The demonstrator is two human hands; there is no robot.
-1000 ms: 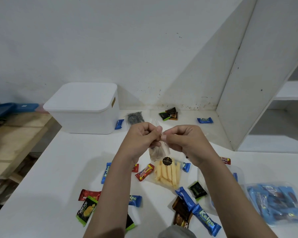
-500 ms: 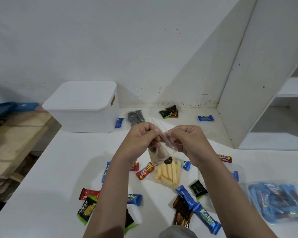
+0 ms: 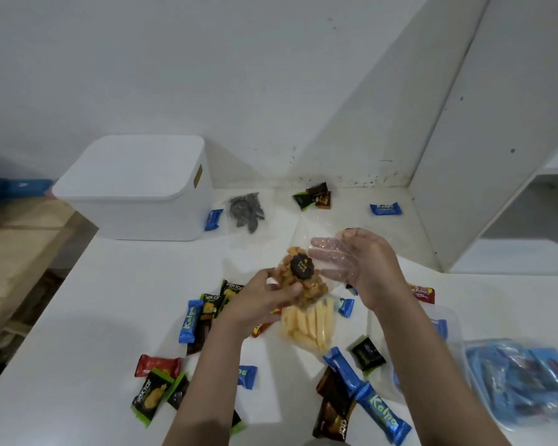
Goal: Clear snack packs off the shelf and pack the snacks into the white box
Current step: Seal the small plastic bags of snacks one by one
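At frame centre, the left hand point(image 3: 258, 300) pinches a clear bag of golden-brown snacks point(image 3: 303, 281); the right hand point(image 3: 364, 262) lies spread inside clear plastic wrap point(image 3: 331, 259).

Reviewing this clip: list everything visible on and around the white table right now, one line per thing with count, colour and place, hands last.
white box: 1, white, lid on, back left of table
Pang Pang snack bag: 1, clear with brown snacks, held above table centre
clear bag: 1, transparent, over the right hand's fingers
yellow stick snack pack: 1, pale yellow, table centre
dark snack bag: 1, grey-black, right of the box
Kalpa bars: several, blue, scattered
Nextar packs: several, black-green, front left and centre
red wrapper: 1, red, front left
bag of blue snacks: 1, clear, right edge
shelf: white, right
left hand: grips the Pang Pang snack bag
right hand: fingers straight inside the clear bag
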